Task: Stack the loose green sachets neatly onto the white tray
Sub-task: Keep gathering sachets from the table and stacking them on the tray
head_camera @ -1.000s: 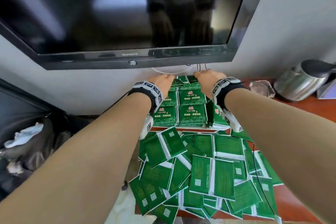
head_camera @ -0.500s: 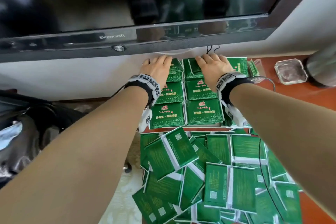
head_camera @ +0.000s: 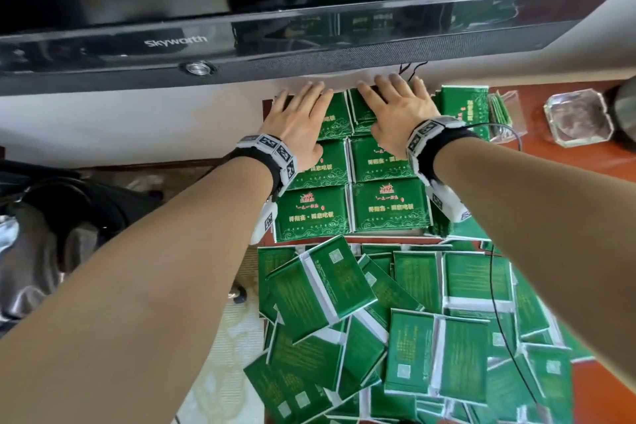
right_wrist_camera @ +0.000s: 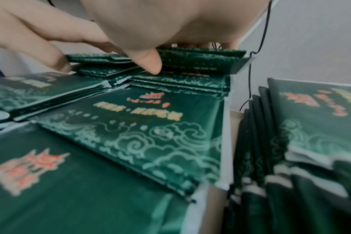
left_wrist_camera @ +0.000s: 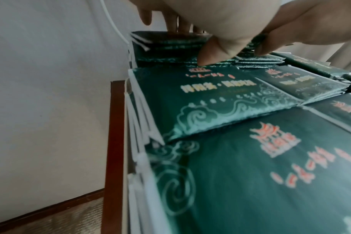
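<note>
Green sachets stand in neat stacks [head_camera: 387, 206] in two columns on the white tray [right_wrist_camera: 226, 120], against the wall under the television. My left hand [head_camera: 298, 115] lies flat with straight fingers on the far left stack [left_wrist_camera: 166, 45]. My right hand [head_camera: 395, 110] presses flat on the far right stack [right_wrist_camera: 200, 63]. Neither hand holds a sachet. A large loose pile of green sachets [head_camera: 395, 327] lies face down on the red-brown table in front of the tray. The far ends of the stacks are hidden under my hands.
The television [head_camera: 275, 10] hangs low over the far stacks. More sachets [head_camera: 464, 110] stand right of the tray, by a glass ashtray [head_camera: 578, 119] and a kettle [head_camera: 627, 103]. A black cable [head_camera: 499, 286] crosses the loose pile. A dark bag [head_camera: 41, 234] sits left of the table.
Both hands have stayed on the far stacks and their fingers now lie flatter and more spread. The head view has moved closer and tilted down.
</note>
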Demonstrator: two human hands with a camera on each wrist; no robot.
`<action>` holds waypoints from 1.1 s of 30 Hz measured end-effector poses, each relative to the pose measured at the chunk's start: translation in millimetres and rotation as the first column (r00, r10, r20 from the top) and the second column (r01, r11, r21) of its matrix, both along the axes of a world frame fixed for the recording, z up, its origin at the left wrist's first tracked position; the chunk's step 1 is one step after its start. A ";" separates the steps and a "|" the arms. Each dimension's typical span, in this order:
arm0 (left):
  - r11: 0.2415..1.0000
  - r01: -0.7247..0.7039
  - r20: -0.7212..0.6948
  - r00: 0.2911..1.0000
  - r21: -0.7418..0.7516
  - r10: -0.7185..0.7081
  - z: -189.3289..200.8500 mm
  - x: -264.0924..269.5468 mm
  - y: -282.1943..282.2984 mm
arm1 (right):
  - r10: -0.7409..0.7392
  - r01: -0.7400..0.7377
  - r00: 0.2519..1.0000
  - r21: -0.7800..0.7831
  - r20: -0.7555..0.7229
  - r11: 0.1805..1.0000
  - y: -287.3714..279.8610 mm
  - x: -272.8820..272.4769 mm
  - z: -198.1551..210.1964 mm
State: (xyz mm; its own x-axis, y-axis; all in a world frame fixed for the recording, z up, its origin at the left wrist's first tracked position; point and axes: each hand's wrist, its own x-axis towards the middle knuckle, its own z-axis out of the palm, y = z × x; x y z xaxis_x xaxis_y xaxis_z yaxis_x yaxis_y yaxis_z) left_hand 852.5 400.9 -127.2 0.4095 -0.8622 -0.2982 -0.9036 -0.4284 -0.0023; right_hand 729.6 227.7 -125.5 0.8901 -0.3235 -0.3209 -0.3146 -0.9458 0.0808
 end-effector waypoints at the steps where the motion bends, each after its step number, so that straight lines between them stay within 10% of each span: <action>1: 1.000 -0.001 -0.007 1.000 0.008 0.001 0.3 1.4 -0.3 | 0.005 -0.005 1.000 0.008 -0.006 1.000 -0.9 0.1 -1.3; 21: 0.999 -0.026 -0.006 1.000 -0.031 0.026 7.7 5.0 1.5 | 0.020 -0.022 0.999 0.075 0.029 0.997 1.4 -4.1 -0.2; 33: 0.997 0.078 -0.036 0.996 -0.004 -0.078 77.2 -105.4 -29.7 | -0.207 0.195 0.975 0.126 0.084 0.973 15.1 -121.6 97.0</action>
State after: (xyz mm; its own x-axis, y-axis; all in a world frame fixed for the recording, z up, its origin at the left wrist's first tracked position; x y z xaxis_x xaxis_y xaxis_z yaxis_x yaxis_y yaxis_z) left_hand 747.1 371.1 -50.0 0.3300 -0.8918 -0.3095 -0.9338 -0.3564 0.0314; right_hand 608.1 242.8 -28.5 0.8390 -0.4644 -0.2836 -0.5001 -0.8635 -0.0655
